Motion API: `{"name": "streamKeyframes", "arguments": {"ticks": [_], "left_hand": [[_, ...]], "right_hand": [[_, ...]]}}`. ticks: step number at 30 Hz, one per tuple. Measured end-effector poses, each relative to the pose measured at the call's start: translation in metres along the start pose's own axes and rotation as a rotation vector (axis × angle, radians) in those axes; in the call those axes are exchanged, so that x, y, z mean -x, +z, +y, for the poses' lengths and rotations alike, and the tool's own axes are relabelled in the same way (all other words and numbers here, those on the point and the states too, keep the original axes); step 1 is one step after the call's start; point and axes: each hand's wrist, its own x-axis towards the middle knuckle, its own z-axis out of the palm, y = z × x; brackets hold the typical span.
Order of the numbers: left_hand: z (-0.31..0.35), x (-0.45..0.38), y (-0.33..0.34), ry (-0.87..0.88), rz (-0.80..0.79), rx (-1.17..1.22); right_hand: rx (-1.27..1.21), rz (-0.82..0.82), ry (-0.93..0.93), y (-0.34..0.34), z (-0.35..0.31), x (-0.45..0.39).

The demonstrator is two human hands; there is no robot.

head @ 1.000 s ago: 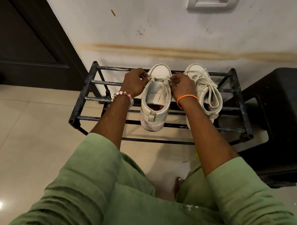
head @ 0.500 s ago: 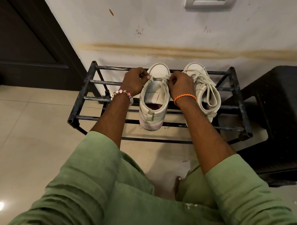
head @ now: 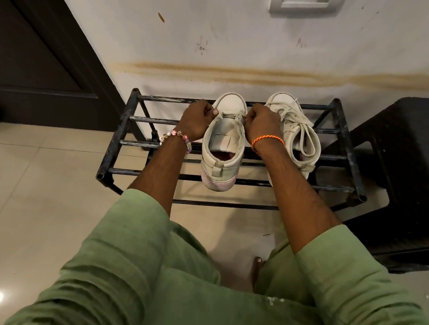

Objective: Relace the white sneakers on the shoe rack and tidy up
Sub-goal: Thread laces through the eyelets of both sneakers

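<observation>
I keep the unlaced sneaker (head: 222, 148) flat on the shoe rack (head: 113, 143) so both hands stay free. My left hand (head: 197, 121) and right hand (head: 260, 123) each pinch a lace end (head: 240, 117) at the toe-end eyelets, pulling evenly. The laced sneaker (head: 292, 131) waits just beside.

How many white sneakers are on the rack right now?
2. The left sneaker sits mid-rack between both hands; the right sneaker, already laced, stands beside it on the shoe rack. None seems hidden.
</observation>
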Motion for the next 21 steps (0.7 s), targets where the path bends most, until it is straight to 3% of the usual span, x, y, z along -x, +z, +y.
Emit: {"name": "streamKeyframes", "arguments": {"ticks": [9,14,18,21], "left_hand": [[0.005,0.007,-0.005,-0.044,-0.018,-0.093],[0.018,0.003,-0.027,-0.147,0.087,0.272],[0.041,0.008,-0.052,-0.203,0.087,0.534],[0.065,0.015,-0.077,-0.206,0.050,0.579]], "right_hand": [[-0.005,-0.011,0.008,-0.005,-0.004,0.006],[-0.160,-0.032,0.129,-0.009,-0.011,-0.001],[-0.604,-0.164,0.306,-0.036,-0.032,-0.009],[-0.745,-0.242,0.292,-0.074,-0.060,-0.007]]}}
